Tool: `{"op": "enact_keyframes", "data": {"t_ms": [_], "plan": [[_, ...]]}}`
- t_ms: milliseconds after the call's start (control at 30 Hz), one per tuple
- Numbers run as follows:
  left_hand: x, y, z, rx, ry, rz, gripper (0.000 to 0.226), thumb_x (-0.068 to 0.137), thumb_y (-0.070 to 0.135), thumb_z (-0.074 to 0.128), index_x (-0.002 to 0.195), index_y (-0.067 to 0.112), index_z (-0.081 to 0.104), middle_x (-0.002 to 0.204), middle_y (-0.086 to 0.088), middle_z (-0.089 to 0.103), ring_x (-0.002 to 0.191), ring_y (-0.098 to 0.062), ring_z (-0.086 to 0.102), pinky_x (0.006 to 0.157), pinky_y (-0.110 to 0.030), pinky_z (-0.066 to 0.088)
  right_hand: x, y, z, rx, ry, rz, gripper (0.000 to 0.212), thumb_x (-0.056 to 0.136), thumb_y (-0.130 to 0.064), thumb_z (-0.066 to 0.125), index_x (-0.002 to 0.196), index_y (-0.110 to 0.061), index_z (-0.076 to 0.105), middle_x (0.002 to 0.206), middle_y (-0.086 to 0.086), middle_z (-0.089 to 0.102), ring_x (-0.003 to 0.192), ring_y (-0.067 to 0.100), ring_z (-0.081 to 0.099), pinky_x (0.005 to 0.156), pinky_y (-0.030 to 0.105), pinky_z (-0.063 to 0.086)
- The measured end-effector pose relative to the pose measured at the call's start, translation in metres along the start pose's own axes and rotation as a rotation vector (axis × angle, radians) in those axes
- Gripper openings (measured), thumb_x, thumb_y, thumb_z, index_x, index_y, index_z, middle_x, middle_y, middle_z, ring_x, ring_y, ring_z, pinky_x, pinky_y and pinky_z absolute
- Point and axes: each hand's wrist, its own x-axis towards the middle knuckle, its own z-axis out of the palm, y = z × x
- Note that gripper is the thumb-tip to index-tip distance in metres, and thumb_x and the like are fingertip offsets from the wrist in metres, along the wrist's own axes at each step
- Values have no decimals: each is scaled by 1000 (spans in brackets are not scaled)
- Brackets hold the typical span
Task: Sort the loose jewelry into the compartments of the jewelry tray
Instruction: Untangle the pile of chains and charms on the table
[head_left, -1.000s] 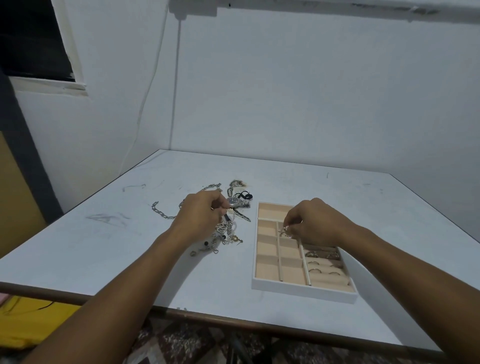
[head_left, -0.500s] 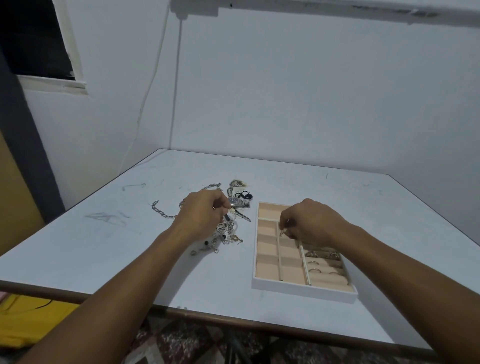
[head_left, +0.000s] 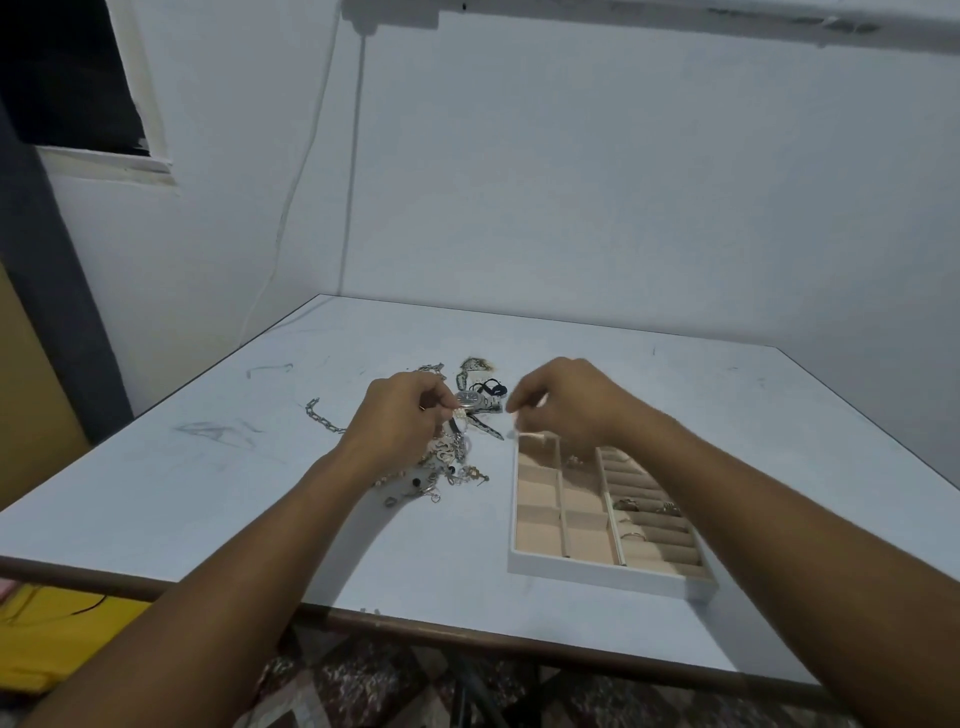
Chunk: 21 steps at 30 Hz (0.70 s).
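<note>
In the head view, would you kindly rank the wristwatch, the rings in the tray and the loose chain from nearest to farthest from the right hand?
1. Wristwatch, just left of the right hand's fingers.
2. Rings, in the tray's right column, toward the person.
3. Chain, far left, beyond the left hand.

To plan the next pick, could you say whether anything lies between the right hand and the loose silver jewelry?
Nothing visible: the right hand is beside the silver wristwatch in the jewelry pile, which the left hand grips.
</note>
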Motion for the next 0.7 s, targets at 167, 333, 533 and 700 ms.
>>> {"op": "enact_keyframes", "data": {"t_ms": [167, 333, 533, 700], "plan": [[-2, -1, -2, -20, 75, 13, 10, 90, 12, 62, 84, 18, 66, 69, -1, 68, 57, -8, 55, 46, -9, 39, 18, -22, 40, 151, -101, -1, 12, 74, -24, 80, 85, -20, 76, 78, -7, 68, 74, 8, 56, 71, 25, 43], [1, -6, -6, -83, 122, -13, 6, 90, 13, 63, 88, 16, 68, 71, 3, 66, 49, 4, 53, 42, -6, 35, 21, -27, 50, 295, -65, -19, 7, 77, -19, 78, 72, -19, 73, 62, -12, 63, 56, -4, 53, 57, 13, 41], [1, -11, -11, -96, 126, -31, 5, 90, 16, 64, 89, 19, 67, 75, 0, 70, 63, -5, 59, 47, -8, 38, 26, -20, 53, 49, 2, 51, 5, 77, -32, 73, 76, -28, 72, 73, -16, 64, 89, 12, 55, 89, 39, 34], [0, -11, -11, -77, 111, -28, 6, 90, 15, 64, 87, 20, 66, 73, 1, 69, 62, -5, 58, 47, -6, 38, 28, -17, 54, -97, 43, 70, 5, 80, -24, 66, 77, -26, 70, 81, -9, 72, 88, 14, 53, 80, 36, 24]]}}
